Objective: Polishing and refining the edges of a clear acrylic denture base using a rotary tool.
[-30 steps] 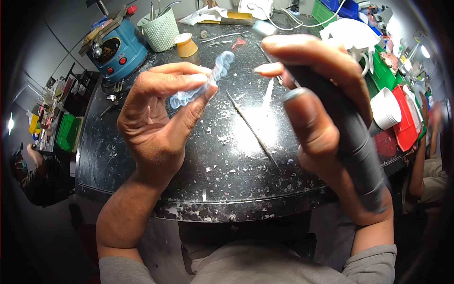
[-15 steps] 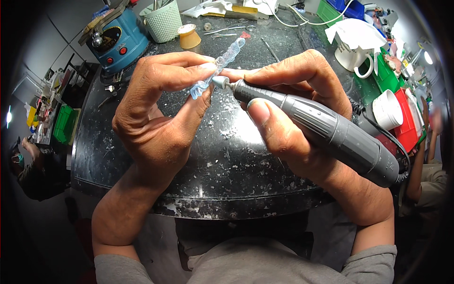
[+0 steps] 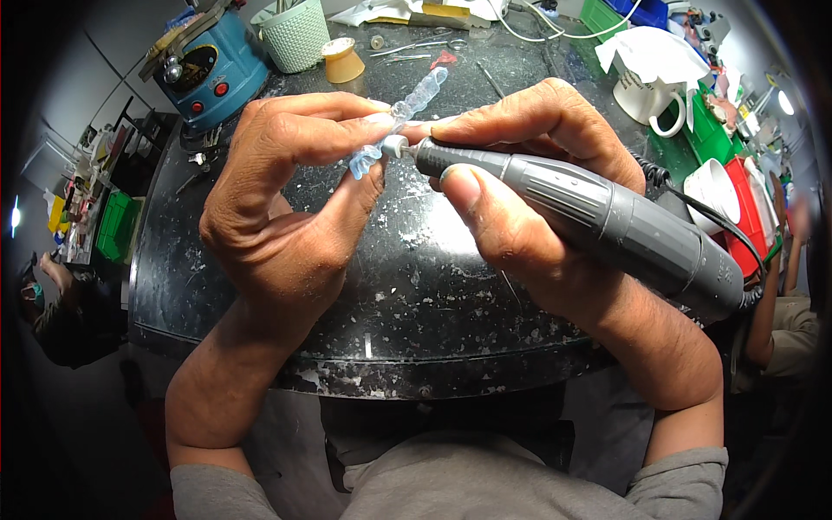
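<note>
Between the thumb and fingers of my left hand (image 3: 290, 186) is a clear bluish dental aligner (image 3: 419, 95), one end pointing up and away. My right hand (image 3: 529, 208) grips a dark grey rotary handpiece (image 3: 598, 204), thumb on the near side and fingers over the top. Its pale grinding tip (image 3: 395, 146) meets or nearly meets the aligner's edge beside my left fingertips; exact contact is hard to make out. Part of the aligner is hidden behind my left fingers. A coiled cord (image 3: 660, 180) runs near the handpiece's rear.
Beyond my hands on the black speckled table (image 3: 407, 303) are a blue machine (image 3: 212, 78), a light green basket (image 3: 295, 39), a tan jar (image 3: 343, 62) and metal tools (image 3: 416, 48). To the right stand a white mug (image 3: 646, 95), a white cup (image 3: 712, 192) and a red bin (image 3: 747, 208).
The handpiece has tilted slightly, its tip shifting a little up and left along the aligner's edge and its rear end swinging right. My left hand keeps its hold on the aligner.
</note>
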`<action>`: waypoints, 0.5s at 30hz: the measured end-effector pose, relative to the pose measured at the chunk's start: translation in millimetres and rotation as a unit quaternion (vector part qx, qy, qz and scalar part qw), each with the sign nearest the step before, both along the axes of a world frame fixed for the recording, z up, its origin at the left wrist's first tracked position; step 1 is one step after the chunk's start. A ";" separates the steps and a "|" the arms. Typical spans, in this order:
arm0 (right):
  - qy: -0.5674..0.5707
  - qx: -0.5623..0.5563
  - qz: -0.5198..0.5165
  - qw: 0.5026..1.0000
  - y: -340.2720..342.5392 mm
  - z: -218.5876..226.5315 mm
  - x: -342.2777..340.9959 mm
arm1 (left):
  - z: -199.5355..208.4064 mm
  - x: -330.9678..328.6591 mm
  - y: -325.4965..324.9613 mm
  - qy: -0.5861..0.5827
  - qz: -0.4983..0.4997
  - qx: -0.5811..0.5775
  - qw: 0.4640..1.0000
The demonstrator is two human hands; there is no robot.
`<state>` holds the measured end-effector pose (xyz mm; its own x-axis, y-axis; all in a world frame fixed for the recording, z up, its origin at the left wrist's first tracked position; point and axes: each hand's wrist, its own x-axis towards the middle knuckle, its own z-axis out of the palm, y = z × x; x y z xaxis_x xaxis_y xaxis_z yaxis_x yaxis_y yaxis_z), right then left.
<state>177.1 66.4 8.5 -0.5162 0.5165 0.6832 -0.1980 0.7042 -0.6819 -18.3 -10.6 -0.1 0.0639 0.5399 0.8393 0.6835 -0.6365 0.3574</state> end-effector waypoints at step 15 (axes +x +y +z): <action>-0.013 -0.050 0.000 0.999 -4.4 0.9 -0.6 | 0.9 -0.3 -1.8 0.026 0.021 -0.001 0.999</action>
